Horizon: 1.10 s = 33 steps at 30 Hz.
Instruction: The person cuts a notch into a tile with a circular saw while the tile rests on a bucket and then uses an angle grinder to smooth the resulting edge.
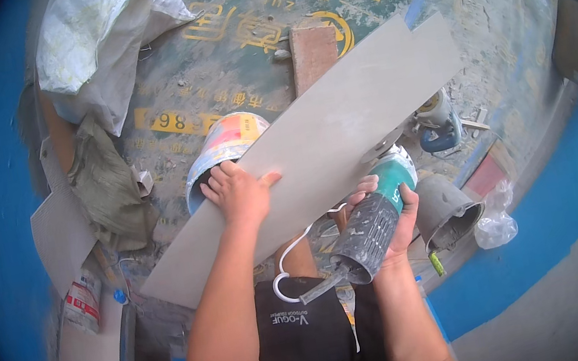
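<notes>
A long light-grey tile (348, 124) slants across the middle, its far right end cut in a notch. My left hand (237, 193) grips its upper edge, the thumb on the face and the fingers at the rim. My right hand (399, 219) is wrapped round a green and black angle grinder (373, 224), dusty all over. The grinder's head is at the tile's lower edge; its disc is mostly hidden, and I cannot tell whether it touches. A white cord (284, 267) curves beside the grinder's back end. Partly under the tile lies a paint bucket (230, 138).
A reddish block (314, 54) lies beyond the tile. A white sack (105, 43) and a grey-green cloth (102, 185) are at left. To the right are a blue-handled tool (440, 134), a grey bucket (443, 208) on its side and a clear plastic bag (496, 222). Printed sheeting covers the floor.
</notes>
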Each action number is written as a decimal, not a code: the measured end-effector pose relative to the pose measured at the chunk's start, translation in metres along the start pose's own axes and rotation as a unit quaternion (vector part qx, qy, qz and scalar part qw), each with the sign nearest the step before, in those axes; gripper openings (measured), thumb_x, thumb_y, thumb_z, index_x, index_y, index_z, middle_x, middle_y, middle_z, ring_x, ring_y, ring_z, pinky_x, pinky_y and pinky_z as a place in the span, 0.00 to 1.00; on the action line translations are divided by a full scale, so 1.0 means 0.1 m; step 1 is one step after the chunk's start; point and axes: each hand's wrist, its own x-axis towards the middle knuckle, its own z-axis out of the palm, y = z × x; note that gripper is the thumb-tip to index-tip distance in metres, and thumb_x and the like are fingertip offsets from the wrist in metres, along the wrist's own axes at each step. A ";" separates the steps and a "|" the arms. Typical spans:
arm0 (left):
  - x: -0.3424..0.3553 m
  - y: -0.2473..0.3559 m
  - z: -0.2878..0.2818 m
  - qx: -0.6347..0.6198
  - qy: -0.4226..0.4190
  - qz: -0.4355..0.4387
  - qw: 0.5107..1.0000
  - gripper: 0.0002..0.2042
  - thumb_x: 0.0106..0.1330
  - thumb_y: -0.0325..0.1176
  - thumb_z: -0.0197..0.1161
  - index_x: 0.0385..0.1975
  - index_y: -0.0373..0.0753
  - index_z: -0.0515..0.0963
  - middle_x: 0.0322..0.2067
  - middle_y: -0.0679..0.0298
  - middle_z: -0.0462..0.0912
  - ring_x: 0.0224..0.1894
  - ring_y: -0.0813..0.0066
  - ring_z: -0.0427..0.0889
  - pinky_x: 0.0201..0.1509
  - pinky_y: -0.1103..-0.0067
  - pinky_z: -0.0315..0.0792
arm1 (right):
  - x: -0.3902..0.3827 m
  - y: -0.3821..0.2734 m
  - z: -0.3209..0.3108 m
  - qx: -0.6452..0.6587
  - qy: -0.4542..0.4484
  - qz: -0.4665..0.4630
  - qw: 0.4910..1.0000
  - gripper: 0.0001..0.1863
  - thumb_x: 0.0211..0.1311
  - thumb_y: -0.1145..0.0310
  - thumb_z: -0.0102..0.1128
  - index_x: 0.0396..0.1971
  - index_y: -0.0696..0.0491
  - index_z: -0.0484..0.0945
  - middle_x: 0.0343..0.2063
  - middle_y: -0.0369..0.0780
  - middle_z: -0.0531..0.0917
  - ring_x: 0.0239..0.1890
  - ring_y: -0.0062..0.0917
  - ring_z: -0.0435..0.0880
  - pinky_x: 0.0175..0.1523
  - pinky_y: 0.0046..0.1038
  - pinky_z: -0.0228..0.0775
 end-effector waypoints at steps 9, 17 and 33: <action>0.02 0.02 -0.03 -0.002 -0.030 -0.005 1.000 0.44 0.52 0.56 0.76 0.56 0.24 0.64 0.59 0.41 0.68 0.66 0.45 0.64 0.77 0.49 0.40 | 0.05 -0.11 0.06 -0.022 -0.008 -0.008 1.000 0.25 0.55 0.57 0.65 0.45 0.58 0.70 0.40 0.40 0.75 0.43 0.29 0.78 0.56 0.34 0.74; 0.02 -0.02 0.03 0.007 0.003 0.003 1.000 0.43 0.50 0.56 0.77 0.54 0.25 0.65 0.56 0.41 0.70 0.65 0.47 0.65 0.73 0.55 0.47 | 0.12 -0.25 0.17 -0.055 -0.037 -0.005 0.998 0.24 0.55 0.57 0.64 0.45 0.59 0.70 0.39 0.41 0.76 0.43 0.30 0.78 0.57 0.35 0.74; 0.03 -0.03 0.03 0.018 -0.011 -0.004 1.000 0.45 0.50 0.57 0.77 0.55 0.26 0.64 0.57 0.42 0.69 0.67 0.45 0.63 0.75 0.53 0.44 | 0.30 -0.64 0.47 -0.039 -0.061 -0.017 0.997 0.25 0.57 0.58 0.64 0.46 0.60 0.70 0.39 0.43 0.77 0.43 0.33 0.78 0.57 0.39 0.74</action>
